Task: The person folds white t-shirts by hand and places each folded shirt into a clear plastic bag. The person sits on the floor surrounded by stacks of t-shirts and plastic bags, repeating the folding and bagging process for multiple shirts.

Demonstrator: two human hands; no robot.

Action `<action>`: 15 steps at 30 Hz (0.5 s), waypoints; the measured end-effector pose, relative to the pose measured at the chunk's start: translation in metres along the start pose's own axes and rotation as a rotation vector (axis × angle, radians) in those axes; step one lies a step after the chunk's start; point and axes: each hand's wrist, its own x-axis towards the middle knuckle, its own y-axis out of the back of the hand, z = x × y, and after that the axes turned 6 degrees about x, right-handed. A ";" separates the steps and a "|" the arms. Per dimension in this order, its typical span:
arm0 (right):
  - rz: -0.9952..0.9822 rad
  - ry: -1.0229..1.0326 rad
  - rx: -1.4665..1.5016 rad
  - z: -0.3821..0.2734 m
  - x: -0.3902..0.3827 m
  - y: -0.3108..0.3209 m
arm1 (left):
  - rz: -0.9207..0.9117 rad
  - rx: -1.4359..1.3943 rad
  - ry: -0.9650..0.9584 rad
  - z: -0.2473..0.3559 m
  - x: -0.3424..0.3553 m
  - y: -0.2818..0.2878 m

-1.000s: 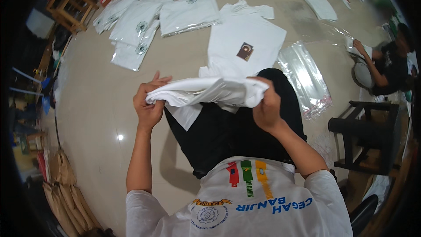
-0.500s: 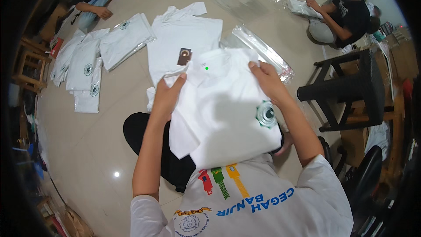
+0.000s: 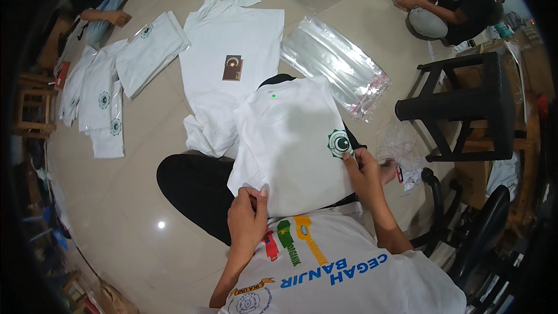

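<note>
A folded white T-shirt [image 3: 290,157] lies across my lap, its green round emblem [image 3: 339,143] toward the right side. My left hand [image 3: 249,214] pinches the shirt's near left corner between thumb and fingers. At the right edge, just below the emblem, my right hand [image 3: 365,175] grips the cloth with the thumb on top. Beyond my knees another white shirt [image 3: 232,35] is spread on the floor, a small dark brown card [image 3: 233,68] resting on it.
Several bagged white shirts [image 3: 104,90] lie at the left. Clear plastic bags [image 3: 334,64] are stacked ahead on the right, near a black stool [image 3: 465,104]. One co-worker [image 3: 465,14] handles a folded shirt at far right; another person's hand [image 3: 119,18] shows at far left.
Both hands have moved from the shirt's far edge to its near part, and the shirt has come down flat on my lap. The right co-worker's folded shirt is raised, its emblem now visible.
</note>
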 end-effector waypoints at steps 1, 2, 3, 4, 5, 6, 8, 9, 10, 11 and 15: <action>0.029 0.017 -0.003 -0.001 0.001 -0.001 | -0.028 -0.020 0.011 0.000 -0.003 -0.001; 0.057 0.034 -0.007 -0.001 0.002 -0.002 | 0.017 -0.031 0.011 -0.001 -0.005 -0.004; 0.067 0.063 0.045 -0.003 0.004 -0.003 | 0.064 -0.044 0.006 -0.003 -0.004 -0.008; 0.077 0.092 0.095 -0.006 0.004 -0.004 | 0.112 -0.057 0.001 -0.004 -0.003 -0.010; 0.086 0.121 0.145 -0.010 0.004 -0.006 | 0.062 -0.150 0.042 -0.003 -0.006 -0.007; 0.098 0.149 0.197 -0.014 0.004 -0.008 | 0.011 -0.241 0.080 0.003 -0.009 0.000; 0.160 0.231 0.239 -0.043 -0.009 -0.009 | 0.006 -0.461 0.115 0.001 -0.012 0.004; 0.190 0.271 0.256 -0.050 -0.016 -0.008 | 0.059 -0.596 0.109 -0.004 -0.017 0.005; 0.163 0.259 0.271 -0.047 -0.020 -0.006 | 0.111 -0.731 0.103 -0.006 -0.020 0.007; 0.137 0.247 0.286 -0.043 -0.025 -0.003 | 0.106 -0.643 0.103 -0.005 -0.028 0.014; -0.030 0.076 -0.008 0.002 -0.027 0.000 | -0.169 -0.298 0.152 -0.009 -0.035 0.017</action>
